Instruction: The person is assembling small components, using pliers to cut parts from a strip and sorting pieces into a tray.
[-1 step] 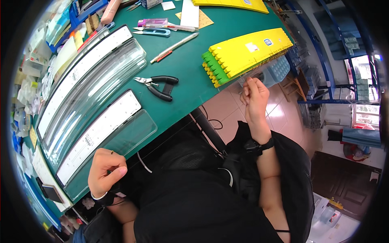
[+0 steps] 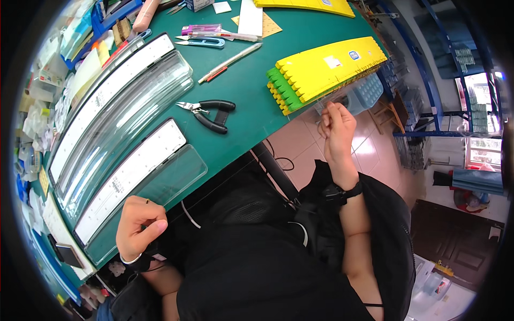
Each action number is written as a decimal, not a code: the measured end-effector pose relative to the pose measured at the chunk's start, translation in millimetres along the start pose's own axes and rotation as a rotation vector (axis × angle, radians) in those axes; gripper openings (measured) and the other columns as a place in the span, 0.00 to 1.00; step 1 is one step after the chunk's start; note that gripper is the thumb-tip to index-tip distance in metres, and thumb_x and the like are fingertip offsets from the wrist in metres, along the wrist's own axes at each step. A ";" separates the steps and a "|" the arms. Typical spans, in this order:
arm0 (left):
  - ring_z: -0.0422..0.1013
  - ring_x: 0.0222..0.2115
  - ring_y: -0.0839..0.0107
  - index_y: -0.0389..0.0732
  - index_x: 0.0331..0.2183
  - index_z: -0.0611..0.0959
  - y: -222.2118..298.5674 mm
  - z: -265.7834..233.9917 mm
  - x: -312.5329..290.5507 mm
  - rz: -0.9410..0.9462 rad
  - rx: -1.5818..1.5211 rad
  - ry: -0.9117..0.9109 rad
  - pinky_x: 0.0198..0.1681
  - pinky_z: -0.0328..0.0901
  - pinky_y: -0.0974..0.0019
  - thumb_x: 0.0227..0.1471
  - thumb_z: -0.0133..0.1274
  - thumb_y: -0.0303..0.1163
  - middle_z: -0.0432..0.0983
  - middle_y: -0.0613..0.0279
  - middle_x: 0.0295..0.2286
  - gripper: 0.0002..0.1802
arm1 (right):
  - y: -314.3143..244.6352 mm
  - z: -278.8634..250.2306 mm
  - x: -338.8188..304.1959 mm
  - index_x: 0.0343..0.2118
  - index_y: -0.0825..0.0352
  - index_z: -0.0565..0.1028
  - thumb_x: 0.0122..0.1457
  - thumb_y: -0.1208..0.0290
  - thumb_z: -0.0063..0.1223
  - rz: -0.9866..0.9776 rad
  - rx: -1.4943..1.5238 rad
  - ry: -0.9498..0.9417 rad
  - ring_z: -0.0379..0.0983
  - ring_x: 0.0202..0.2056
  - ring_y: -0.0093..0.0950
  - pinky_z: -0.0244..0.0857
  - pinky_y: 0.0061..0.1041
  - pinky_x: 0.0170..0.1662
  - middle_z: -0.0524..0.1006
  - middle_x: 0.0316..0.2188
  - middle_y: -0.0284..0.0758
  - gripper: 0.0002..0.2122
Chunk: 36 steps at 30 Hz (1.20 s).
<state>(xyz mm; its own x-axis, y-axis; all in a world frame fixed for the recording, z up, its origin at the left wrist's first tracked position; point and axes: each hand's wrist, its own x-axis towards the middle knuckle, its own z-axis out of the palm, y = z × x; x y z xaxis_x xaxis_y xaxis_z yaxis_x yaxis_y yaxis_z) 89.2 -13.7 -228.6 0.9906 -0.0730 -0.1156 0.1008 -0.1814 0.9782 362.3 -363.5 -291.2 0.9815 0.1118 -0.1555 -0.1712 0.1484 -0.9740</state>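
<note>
My left hand (image 2: 140, 226) is curled closed at the table's front edge, thumb against the fingers; whatever may be inside it is hidden. Beside it lies a long clear plastic case (image 2: 187, 167) with a white strip (image 2: 131, 179) along it. My right hand (image 2: 337, 125) pinches a thin see-through plastic piece (image 2: 320, 106) just past the table edge. Right behind those fingertips is a stack of yellow and green toothed strips (image 2: 326, 72), yellow on top. Between the hands, black-handled nippers (image 2: 211, 113) rest on the green table (image 2: 243, 120).
Several clear plastic covers (image 2: 134, 96) and another white strip (image 2: 115, 88) curve along the left. Farther back are a pen (image 2: 230, 62), blue thread snips (image 2: 201, 41) and another yellow strip (image 2: 310, 5). A light-blue dimpled tray (image 2: 367, 93) sits beyond my right hand. Blue-framed racks (image 2: 436, 132) stand right.
</note>
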 end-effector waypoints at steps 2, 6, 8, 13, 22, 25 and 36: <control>0.55 0.11 0.68 0.37 0.15 0.70 -2.0 -1.5 -2.3 -0.002 0.017 0.032 0.19 0.46 0.63 0.51 0.55 0.40 0.56 0.63 0.11 0.22 | -0.1 -3.8 -0.5 0.26 0.68 0.72 0.69 0.72 0.52 -0.008 -0.001 0.003 0.53 0.14 0.14 0.47 0.18 0.18 0.65 0.17 0.26 0.12; 0.54 0.12 0.70 0.37 0.14 0.68 -4.9 -3.4 -8.7 0.013 0.078 0.194 0.19 0.44 0.62 0.51 0.55 0.42 0.56 0.64 0.11 0.24 | 3.1 -11.2 1.1 0.25 0.68 0.72 0.68 0.74 0.52 -0.017 -0.016 0.014 0.53 0.15 0.14 0.47 0.18 0.19 0.65 0.17 0.26 0.12; 0.53 0.12 0.70 0.37 0.14 0.67 -2.1 1.1 -10.1 -0.002 0.071 0.263 0.20 0.44 0.62 0.51 0.55 0.42 0.56 0.64 0.11 0.24 | 4.0 -13.6 1.3 0.25 0.68 0.72 0.68 0.74 0.53 -0.053 -0.048 0.020 0.54 0.15 0.13 0.47 0.17 0.19 0.66 0.17 0.25 0.12; 0.53 0.13 0.71 0.36 0.15 0.66 -4.1 -2.7 -12.2 -0.045 0.047 0.303 0.20 0.44 0.62 0.50 0.55 0.42 0.56 0.64 0.11 0.25 | 6.9 -31.2 5.9 0.24 0.68 0.74 0.66 0.76 0.56 -0.180 -0.274 0.030 0.56 0.16 0.11 0.46 0.16 0.21 0.67 0.16 0.22 0.11; 0.52 0.13 0.73 0.37 0.14 0.65 -5.2 -0.1 -11.6 -0.052 0.082 0.338 0.20 0.43 0.63 0.50 0.55 0.42 0.54 0.65 0.11 0.25 | -1.5 -32.2 2.1 0.34 0.71 0.80 0.65 0.74 0.60 -0.054 -0.188 -0.098 0.59 0.17 0.11 0.48 0.15 0.21 0.72 0.20 0.24 0.06; 0.51 0.13 0.73 0.37 0.14 0.65 -4.1 -2.0 -10.6 -0.013 0.116 0.288 0.20 0.42 0.63 0.49 0.55 0.43 0.53 0.66 0.11 0.25 | 2.1 -38.3 6.3 0.38 0.72 0.80 0.67 0.73 0.58 -0.010 0.017 -0.187 0.58 0.17 0.13 0.49 0.16 0.22 0.70 0.21 0.25 0.06; 0.49 0.14 0.74 0.37 0.14 0.64 -7.0 10.2 -9.9 0.003 0.145 0.462 0.20 0.41 0.63 0.50 0.56 0.41 0.51 0.66 0.12 0.25 | -8.6 -48.9 13.1 0.40 0.64 0.72 0.71 0.67 0.52 0.091 0.415 -0.261 0.60 0.30 0.16 0.53 0.15 0.25 0.70 0.38 0.27 0.06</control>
<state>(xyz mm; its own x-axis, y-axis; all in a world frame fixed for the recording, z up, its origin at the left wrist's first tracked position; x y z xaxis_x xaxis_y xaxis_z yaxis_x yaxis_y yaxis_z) 77.7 -21.8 -236.1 0.9314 0.3638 0.0077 0.1168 -0.3189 0.9406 380.9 -411.4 -292.9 0.9157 0.3772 -0.1384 -0.3270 0.4996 -0.8021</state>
